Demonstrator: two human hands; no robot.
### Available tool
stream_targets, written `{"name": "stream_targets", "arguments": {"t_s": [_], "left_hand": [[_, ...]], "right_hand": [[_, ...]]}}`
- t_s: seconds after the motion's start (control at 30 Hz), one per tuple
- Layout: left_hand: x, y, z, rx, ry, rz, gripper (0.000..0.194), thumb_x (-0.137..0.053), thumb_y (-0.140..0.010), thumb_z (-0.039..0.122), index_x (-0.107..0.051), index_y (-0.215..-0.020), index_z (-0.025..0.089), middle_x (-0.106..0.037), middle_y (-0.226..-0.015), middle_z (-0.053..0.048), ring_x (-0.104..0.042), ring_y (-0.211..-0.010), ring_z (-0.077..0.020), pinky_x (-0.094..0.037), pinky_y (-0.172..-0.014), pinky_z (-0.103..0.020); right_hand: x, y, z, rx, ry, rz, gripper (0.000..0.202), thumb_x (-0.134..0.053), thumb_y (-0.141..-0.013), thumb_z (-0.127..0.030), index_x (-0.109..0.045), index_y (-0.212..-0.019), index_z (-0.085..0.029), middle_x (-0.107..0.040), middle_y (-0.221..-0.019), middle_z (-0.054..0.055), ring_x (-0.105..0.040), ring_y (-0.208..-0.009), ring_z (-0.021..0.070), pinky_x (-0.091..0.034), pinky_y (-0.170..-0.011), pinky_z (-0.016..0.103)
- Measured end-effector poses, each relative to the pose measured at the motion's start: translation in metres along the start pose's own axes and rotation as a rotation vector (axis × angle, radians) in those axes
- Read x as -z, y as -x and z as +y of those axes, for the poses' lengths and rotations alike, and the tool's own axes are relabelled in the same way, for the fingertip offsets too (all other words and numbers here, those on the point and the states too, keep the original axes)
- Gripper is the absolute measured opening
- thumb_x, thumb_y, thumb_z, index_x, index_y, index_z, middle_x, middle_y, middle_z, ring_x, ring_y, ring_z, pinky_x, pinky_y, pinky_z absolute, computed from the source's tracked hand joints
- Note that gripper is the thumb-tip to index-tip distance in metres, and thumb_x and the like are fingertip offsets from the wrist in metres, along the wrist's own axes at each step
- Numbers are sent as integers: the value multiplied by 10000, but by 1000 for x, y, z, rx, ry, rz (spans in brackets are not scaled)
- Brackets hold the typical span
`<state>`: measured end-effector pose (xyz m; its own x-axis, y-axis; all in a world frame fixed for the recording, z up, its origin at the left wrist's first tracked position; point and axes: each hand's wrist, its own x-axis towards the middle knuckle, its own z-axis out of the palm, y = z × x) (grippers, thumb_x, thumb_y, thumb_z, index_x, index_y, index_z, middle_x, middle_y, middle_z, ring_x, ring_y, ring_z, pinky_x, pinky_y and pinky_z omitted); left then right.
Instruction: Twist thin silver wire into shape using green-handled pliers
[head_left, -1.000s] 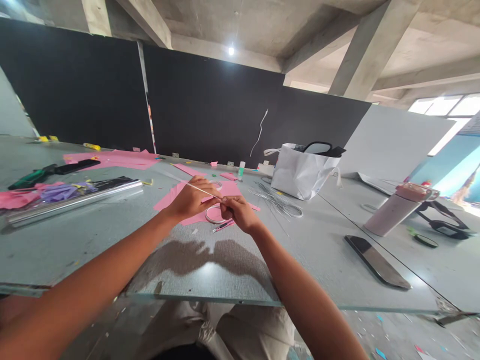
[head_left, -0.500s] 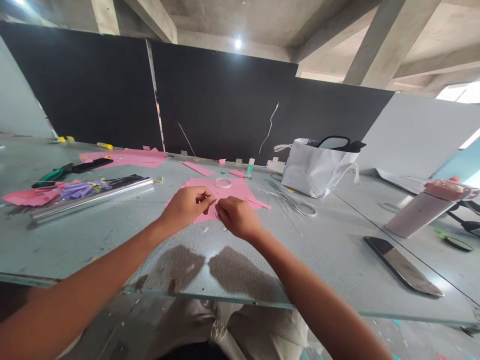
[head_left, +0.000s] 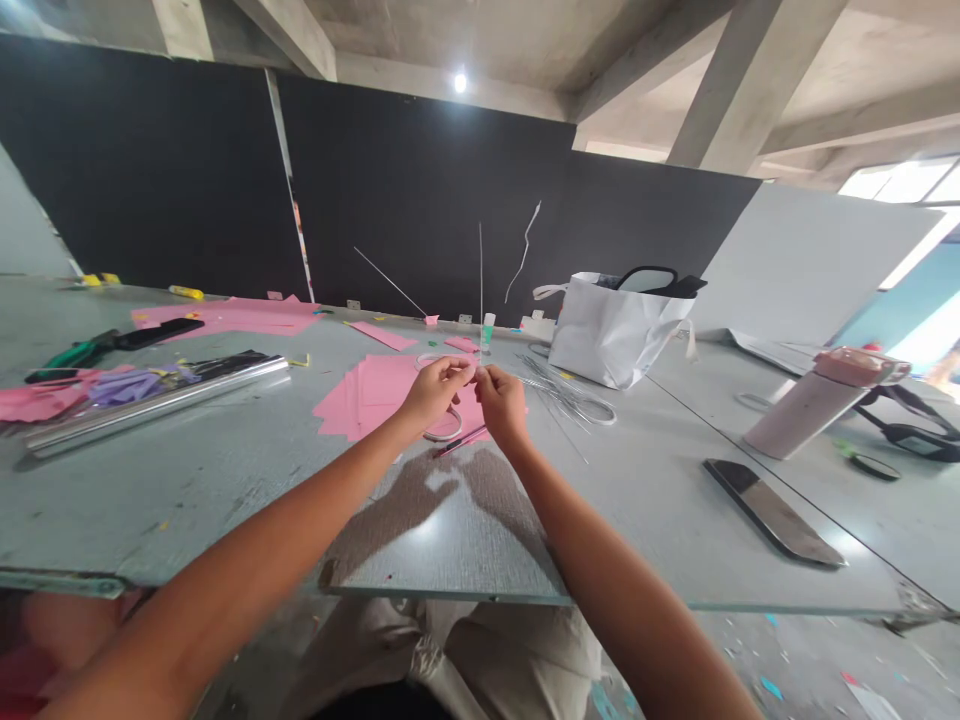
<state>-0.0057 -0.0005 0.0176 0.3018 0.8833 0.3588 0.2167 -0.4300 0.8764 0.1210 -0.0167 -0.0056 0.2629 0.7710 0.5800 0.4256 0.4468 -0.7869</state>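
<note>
My left hand (head_left: pixel 436 390) and my right hand (head_left: pixel 501 400) meet at the fingertips over pink sheets (head_left: pixel 382 385), both closed in a pinch. Two thin lengths of wire show from the pinch: one wire (head_left: pixel 481 280) stands straight up, the other (head_left: pixel 386 276) slants up to the left. Whether they are one bent piece cannot be seen. A white ring (head_left: pixel 442 432) lies below my left hand, with a dark pen (head_left: pixel 459 442) beside it. Another ring is partly hidden behind that hand. A bundle of loose wires (head_left: pixel 574 400) lies right of my right hand.
A white bag (head_left: pixel 607 335) and a green-and-white glue stick (head_left: pixel 488 330) stand near the black wall. At right are a phone (head_left: pixel 772 515) and a pink bottle (head_left: pixel 825 405). A silver roll (head_left: pixel 157 405), purple paper (head_left: pixel 131 387) and green-handled tool (head_left: pixel 75 355) lie left.
Both hands have moved up and to the right. An upright wire now shows above them, and the slanting wire leans further over. The ring and pen below are more exposed. The view has shifted slightly.
</note>
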Motion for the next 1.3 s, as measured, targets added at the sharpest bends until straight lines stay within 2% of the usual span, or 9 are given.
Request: {"name": "stream_targets", "arguments": {"t_s": [0.17,0.4,0.57,0.73,0.87,0.93,1.03,1.13,1.3], "left_hand": [[-13,-12,-14,8,232,51,364,-657,-693,530,-620,-777,178,-628,-748,-17,-532,-592,-101,-415,-522,-219],[-5,-8,-28,11,286,86,355,-664,-677,527,-615,-742,182,-615,-724,-2,-551,-629,-99,-438,-562,-212],[2,-16,-38,-40,229,121,396,-597,-714,573,-597,-744,178,-655,-787,-34,-597,-711,-136,-454,-620,-242],[6,-16,-49,-127,-14,-70,368,-569,-767,536,-588,-703,175,-597,-651,-4,-562,-619,-134,-425,-603,-255],[3,-12,-54,-179,-78,-333,321,-540,-820,471,-618,-756,167,-645,-734,-16,-546,-620,-122,-424,-612,-251],[2,-11,-53,-180,-63,-368,319,-515,-837,455,-626,-778,161,-656,-754,-24,-537,-619,-117,-425,-608,-249],[2,-11,-51,-159,-48,-321,337,-510,-829,467,-614,-759,154,-651,-727,-33,-539,-618,-122,-434,-609,-253],[2,-9,-46,-178,-16,-206,316,-561,-796,472,-592,-796,158,-648,-759,-32,-559,-632,-126,-447,-611,-255],[4,-2,-40,-337,-171,-13,267,-665,-754,421,-605,-867,187,-666,-863,-18,-546,-634,-113,-440,-620,-250]], "right_hand": [[-2,-1,4,-9,-14,-10,338,-415,-841,-451,-529,-629,-214,-512,-539,-19,-467,-554,140,-346,-564,251],[-8,5,7,25,38,-138,358,-451,-846,-479,-586,-669,-199,-513,-546,-26,-454,-544,126,-327,-549,244],[-12,5,13,10,-18,-220,335,-555,-775,-508,-632,-828,-186,-468,-512,-62,-421,-493,110,-316,-523,242],[-8,-2,18,-139,-341,-160,395,-600,-708,-537,-608,-882,-182,-499,-576,-60,-439,-478,93,-359,-488,240],[0,-4,17,-236,-507,-329,387,-675,-669,-512,-637,-851,-172,-526,-555,-57,-482,-477,87,-392,-501,239],[3,-4,18,-270,-529,-415,374,-707,-650,-518,-626,-749,-166,-565,-546,-34,-503,-477,89,-394,-488,234],[2,-4,18,-265,-561,-412,386,-747,-617,-523,-613,-687,-168,-592,-549,-19,-501,-465,85,-402,-458,226],[0,-4,17,-263,-618,-299,381,-761,-604,-516,-603,-674,-176,-559,-527,-38,-488,-456,81,-443,-467,233],[-2,-3,12,-305,-680,-157,373,-776,-583,-490,-562,-646,-191,-493,-501,-68,-493,-462,85,-469,-496,244]]}}
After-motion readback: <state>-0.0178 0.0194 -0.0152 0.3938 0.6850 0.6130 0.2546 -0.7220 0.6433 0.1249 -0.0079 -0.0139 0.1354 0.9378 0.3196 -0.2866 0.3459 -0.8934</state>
